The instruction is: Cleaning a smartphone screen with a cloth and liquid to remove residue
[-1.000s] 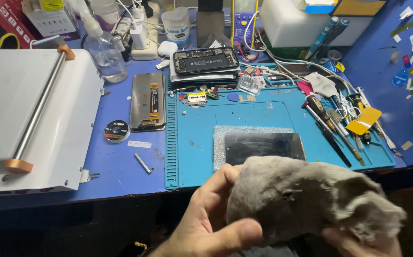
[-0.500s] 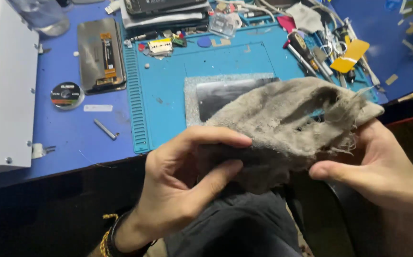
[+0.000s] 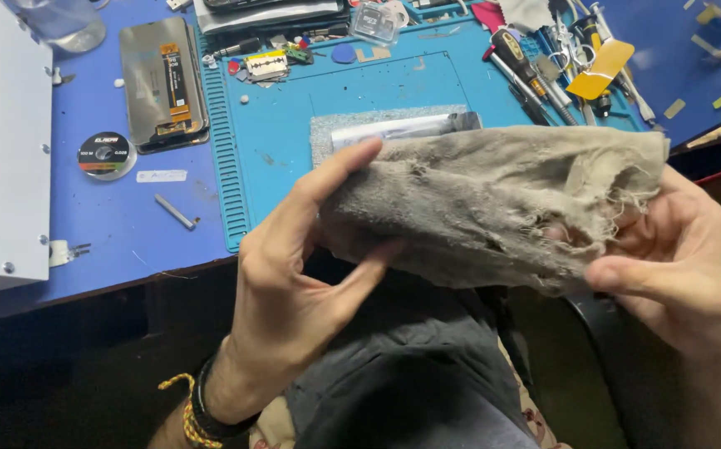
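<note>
Both hands hold a worn, frayed grey cloth (image 3: 493,208) stretched above the lap, in front of the blue silicone work mat (image 3: 277,158): the left hand (image 3: 294,283) pinches one end, the right hand (image 3: 676,258) grips the other. It looks like readying the rag; wiping would call for bunching it first.
</note>
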